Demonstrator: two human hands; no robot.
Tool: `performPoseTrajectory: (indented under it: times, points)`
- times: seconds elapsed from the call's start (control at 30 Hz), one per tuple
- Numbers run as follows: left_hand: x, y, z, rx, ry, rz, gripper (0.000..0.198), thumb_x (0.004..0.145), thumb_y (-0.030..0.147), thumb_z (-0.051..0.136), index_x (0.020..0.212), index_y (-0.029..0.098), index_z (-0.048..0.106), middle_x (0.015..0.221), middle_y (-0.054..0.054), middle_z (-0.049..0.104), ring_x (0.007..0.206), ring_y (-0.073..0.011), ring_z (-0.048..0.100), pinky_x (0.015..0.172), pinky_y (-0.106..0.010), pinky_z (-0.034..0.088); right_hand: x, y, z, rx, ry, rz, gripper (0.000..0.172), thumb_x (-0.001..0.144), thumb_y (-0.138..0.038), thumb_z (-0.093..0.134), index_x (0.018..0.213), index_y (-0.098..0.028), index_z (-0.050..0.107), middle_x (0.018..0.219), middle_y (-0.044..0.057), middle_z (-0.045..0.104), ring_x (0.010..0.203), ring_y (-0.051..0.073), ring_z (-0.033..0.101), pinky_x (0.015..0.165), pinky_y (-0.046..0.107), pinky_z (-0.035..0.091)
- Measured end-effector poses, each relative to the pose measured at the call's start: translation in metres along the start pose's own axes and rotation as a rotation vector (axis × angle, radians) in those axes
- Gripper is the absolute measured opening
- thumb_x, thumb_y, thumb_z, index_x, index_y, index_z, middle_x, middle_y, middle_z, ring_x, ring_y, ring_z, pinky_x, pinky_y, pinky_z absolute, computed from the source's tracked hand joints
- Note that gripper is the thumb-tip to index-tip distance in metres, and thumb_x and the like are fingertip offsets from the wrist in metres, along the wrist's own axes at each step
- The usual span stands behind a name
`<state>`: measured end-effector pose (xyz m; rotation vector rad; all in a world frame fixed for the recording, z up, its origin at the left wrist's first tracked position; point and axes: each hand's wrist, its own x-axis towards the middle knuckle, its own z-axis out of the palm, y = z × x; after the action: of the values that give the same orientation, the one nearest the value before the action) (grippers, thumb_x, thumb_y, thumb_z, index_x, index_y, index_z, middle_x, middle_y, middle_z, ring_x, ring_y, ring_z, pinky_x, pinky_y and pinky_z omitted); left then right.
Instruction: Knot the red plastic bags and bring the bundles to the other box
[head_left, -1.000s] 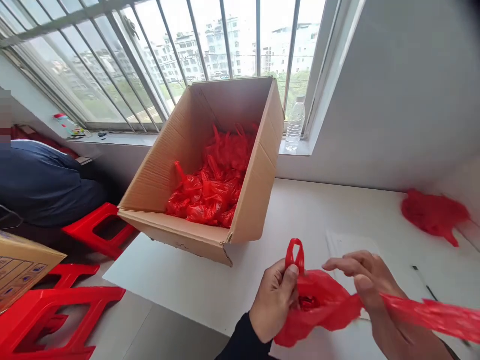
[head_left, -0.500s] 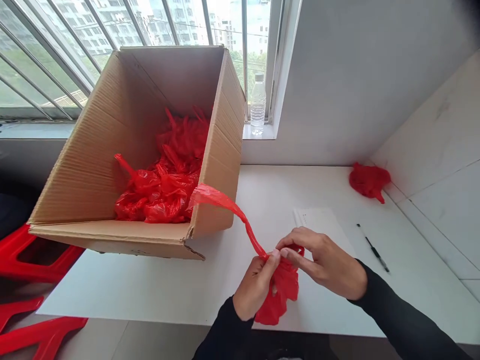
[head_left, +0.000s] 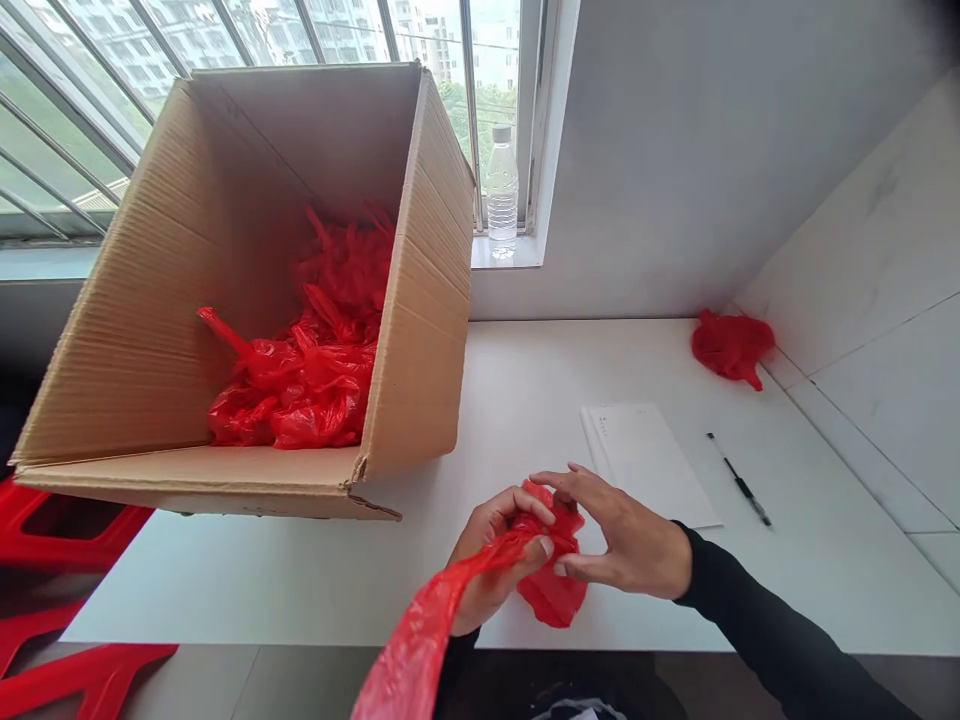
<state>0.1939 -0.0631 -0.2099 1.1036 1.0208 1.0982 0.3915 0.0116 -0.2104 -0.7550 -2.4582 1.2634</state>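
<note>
While both hands worked at the table's [head_left: 247,590] near edge, the red plastic bag [head_left: 551,590] sat bunched between them, with one long twisted tail [head_left: 420,640] running off toward 7 o'clock, down past the table edge and out of frame. So the bag's long axis ran roughly 1 to 7 o'clock, bunched end up at the hands, loose end low left.

The left hand [head_left: 491,565] was closed on the tail where it met the bunch, fingers curled over the strip. The right hand [head_left: 622,540] pinched the bunch from 3 o'clock, thumb and fingertips narrowed on the plastic, back of hand up. The bunch sat under and between both sets of fingers, partly hidden by them.

Around it: a big cardboard box [head_left: 420,330], tilted open toward the camera, stood at 10 o'clock of the hands, overhanging the table's left edge, holding a heap of red bags [head_left: 307,370]. Its near corner was close to the left hand but apart. A white paper sheet [head_left: 645,460] lay just beyond the right hand at 1 o'clock, a black pen [head_left: 739,480] further at 2 o'clock. Another crumpled red bag [head_left: 731,345] lay by the wall corner, well apart. A water bottle [head_left: 502,195] stood on the window sill at 12 o'clock. Red stools [head_left: 45,520] showed on the floor at 9 o'clock.
</note>
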Motion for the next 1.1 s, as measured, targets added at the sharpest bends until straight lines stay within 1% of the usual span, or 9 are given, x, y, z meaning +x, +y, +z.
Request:
performPoseTrajectory:
  times: [0.13, 0.3, 0.43, 0.53, 0.63, 0.83, 0.9, 1.0, 1.1]
  points:
    - [-0.001, -0.009, 0.007, 0.268, 0.209, 0.149, 0.014, 0.084, 0.021, 0.068, 0.097, 0.019, 0.066, 0.09, -0.005, 0.065, 0.079, -0.0183, 0.062, 0.07, -0.03, 0.048, -0.001, -0.003, 0.001, 0.075, 0.033, 0.176, 0.04, 0.085, -0.028, 0.062, 0.125, -0.02, 0.059, 0.082, 0.001, 0.063, 0.076, 0.018, 0.056, 0.081, 0.039, 0.049]
    - [0.001, -0.026, 0.016, 0.493, 0.37, 0.365, 0.023, 0.082, 0.009, 0.062, 0.1, 0.022, 0.069, 0.097, -0.005, 0.065, 0.089, -0.0198, 0.063, 0.075, -0.032, 0.051, 0.0, 0.0, 0.008, 0.426, -0.04, 0.255, 0.056, 0.101, -0.049, 0.039, 0.149, -0.022, 0.035, 0.066, -0.007, 0.047, 0.061, 0.013, 0.043, 0.063, 0.03, 0.039]
    - [0.002, -0.03, 0.012, 0.531, 0.357, 0.389, 0.023, 0.08, 0.014, 0.066, 0.102, 0.022, 0.065, 0.091, -0.001, 0.069, 0.08, -0.0177, 0.066, 0.07, -0.029, 0.053, 0.003, 0.014, 0.012, 0.486, -0.067, 0.225, 0.04, 0.1, -0.051, 0.041, 0.114, -0.02, 0.062, 0.072, -0.003, 0.055, 0.063, 0.013, 0.043, 0.062, 0.029, 0.039]
    - [0.002, -0.027, 0.006, 0.535, 0.326, 0.323, 0.019, 0.087, 0.018, 0.062, 0.105, 0.02, 0.063, 0.089, -0.001, 0.071, 0.071, -0.016, 0.067, 0.063, -0.027, 0.054, 0.004, 0.019, 0.011, 0.469, 0.011, 0.218, 0.032, 0.097, -0.049, 0.05, 0.091, -0.02, 0.061, 0.086, 0.001, 0.06, 0.076, 0.015, 0.049, 0.07, 0.03, 0.04]
    - [0.001, -0.023, 0.005, 0.577, 0.316, 0.313, 0.016, 0.086, 0.018, 0.062, 0.101, 0.02, 0.064, 0.088, -0.001, 0.07, 0.073, -0.017, 0.067, 0.064, -0.027, 0.054, 0.004, 0.016, 0.011, 0.503, 0.06, 0.223, 0.031, 0.097, -0.049, 0.048, 0.092, -0.02, 0.058, 0.091, 0.003, 0.06, 0.08, 0.016, 0.051, 0.072, 0.031, 0.041]
    - [0.004, -0.031, 0.015, 0.714, 0.478, 0.444, 0.018, 0.082, 0.008, 0.058, 0.093, 0.022, 0.055, 0.088, -0.002, 0.057, 0.077, -0.0169, 0.06, 0.063, -0.027, 0.05, 0.003, 0.007, 0.022, 0.606, 0.061, 0.201, 0.036, 0.096, -0.052, 0.05, 0.083, -0.019, 0.056, 0.076, -0.002, 0.054, 0.071, 0.013, 0.046, 0.07, 0.03, 0.039]
    - [0.005, -0.037, 0.017, 0.735, 0.51, 0.472, 0.022, 0.082, 0.008, 0.058, 0.098, 0.023, 0.053, 0.088, -0.001, 0.056, 0.076, -0.0165, 0.059, 0.063, -0.027, 0.05, 0.005, 0.01, 0.026, 0.683, 0.064, 0.227, 0.039, 0.097, -0.056, 0.046, 0.093, -0.019, 0.056, 0.075, -0.003, 0.053, 0.068, 0.013, 0.046, 0.068, 0.03, 0.039]
    - [0.005, -0.04, 0.016, 0.754, 0.503, 0.498, 0.027, 0.083, 0.008, 0.06, 0.102, 0.024, 0.051, 0.087, -0.001, 0.056, 0.071, -0.0147, 0.057, 0.06, -0.025, 0.049, 0.007, 0.016, 0.03, 0.807, 0.026, 0.251, 0.045, 0.096, -0.059, 0.047, 0.121, -0.021, 0.048, 0.071, -0.006, 0.049, 0.063, 0.011, 0.044, 0.062, 0.028, 0.039]
    - [0.004, -0.036, 0.013, 0.764, 0.429, 0.509, 0.028, 0.085, 0.008, 0.059, 0.108, 0.023, 0.054, 0.092, -0.002, 0.059, 0.079, -0.0159, 0.062, 0.064, -0.025, 0.054, 0.009, 0.02, 0.03, 0.798, 0.025, 0.236, 0.043, 0.094, -0.058, 0.053, 0.108, -0.018, 0.057, 0.076, -0.003, 0.054, 0.066, 0.01, 0.045, 0.062, 0.027, 0.039]
